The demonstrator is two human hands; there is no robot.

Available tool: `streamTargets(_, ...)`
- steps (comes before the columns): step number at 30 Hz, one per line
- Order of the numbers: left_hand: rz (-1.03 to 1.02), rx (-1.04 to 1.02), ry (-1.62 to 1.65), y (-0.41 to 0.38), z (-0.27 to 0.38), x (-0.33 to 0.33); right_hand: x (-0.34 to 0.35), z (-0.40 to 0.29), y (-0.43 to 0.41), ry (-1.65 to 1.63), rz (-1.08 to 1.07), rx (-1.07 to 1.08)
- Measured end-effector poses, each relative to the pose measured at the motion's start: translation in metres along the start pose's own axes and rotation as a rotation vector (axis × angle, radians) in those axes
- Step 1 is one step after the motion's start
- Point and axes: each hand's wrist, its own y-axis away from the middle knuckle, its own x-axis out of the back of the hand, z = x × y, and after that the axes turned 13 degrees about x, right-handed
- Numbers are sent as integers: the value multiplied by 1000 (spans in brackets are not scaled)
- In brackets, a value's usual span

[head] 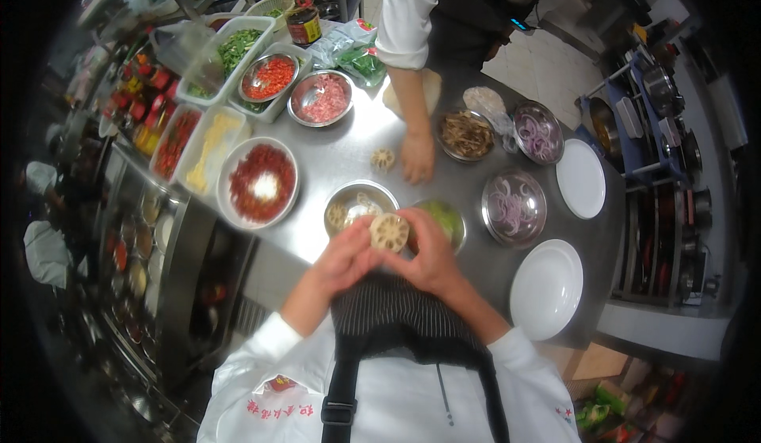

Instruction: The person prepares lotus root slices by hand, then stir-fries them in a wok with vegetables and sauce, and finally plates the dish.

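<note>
Between my left hand (351, 257) and my right hand (428, 253), a round of lotus root (389, 232) is held up, its holes facing the camera. Fingers of both hands touch its edges. Just beyond my left hand is a steel bowl (337, 192) with lotus root slices inside. A steel bowl of green pieces (443, 217) stands partly hidden behind my right hand. Another lotus root piece (382, 160) lies on the steel table (321, 152), beside the hand of another person (418, 155).
At left stand a white bowl of red meat (261, 182), a steel bowl of minced meat (321, 98) and a tub of greens (238, 51). To the right are bowls of sliced onion (513, 207), a bowl of brown strips (467, 135) and white plates (547, 289).
</note>
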Motion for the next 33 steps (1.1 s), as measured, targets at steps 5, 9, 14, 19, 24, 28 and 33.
streamTargets(5, 37, -27, 44, -1, 3, -4, 5, 0, -3, 160, 113, 66)
streamTargets(9, 11, -52, -21, -5, -3, -6, 6, -9, -6, 338, 81, 100)
streamTargets(14, -28, -59, 11, -9, -8, -11, 7, -19, -10, 587, 22, 179)
streamTargets(19, -59, 4, 89, -1, -1, -11, 22, -30, -12, 466, -3, 151)
streamTargets(24, -161, -28, 130, -2, -3, -10, 26, -28, -16, 216, -151, 227)
streamTargets(28, -128, -10, 142, -3, -5, -10, 22, -25, -14, 162, -154, 186)
streamTargets(33, -123, -6, 158, 0, -4, -11, 18, -26, -13, 133, -128, 162)
